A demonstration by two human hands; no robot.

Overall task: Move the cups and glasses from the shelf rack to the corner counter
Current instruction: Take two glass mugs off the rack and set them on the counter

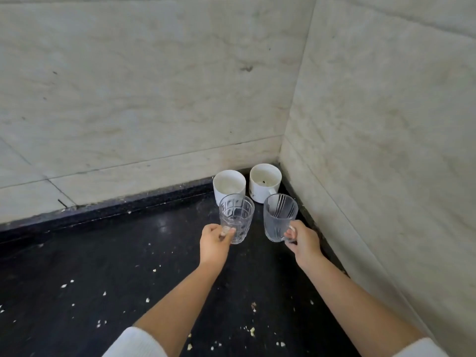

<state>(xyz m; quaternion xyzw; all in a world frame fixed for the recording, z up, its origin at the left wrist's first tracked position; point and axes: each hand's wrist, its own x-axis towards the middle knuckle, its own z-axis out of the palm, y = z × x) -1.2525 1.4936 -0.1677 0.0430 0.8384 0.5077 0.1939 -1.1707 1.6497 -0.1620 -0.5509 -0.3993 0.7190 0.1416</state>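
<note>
Two white mugs stand in the corner of the black counter (116,253): the left white mug (229,186) and the right white mug (264,182), side by side against the walls. My left hand (215,243) grips a clear patterned glass (237,217) by its lower side, just in front of the left mug. My right hand (304,240) holds a clear ribbed glass mug (279,216) by its handle, in front of the right mug. Whether either glass rests on the counter I cannot tell. The shelf rack is out of view.
Pale marble walls (154,86) meet at the corner and close off the counter at the back and right. White crumbs are scattered over the dark counter surface (103,323). White sleeves show at the bottom edge.
</note>
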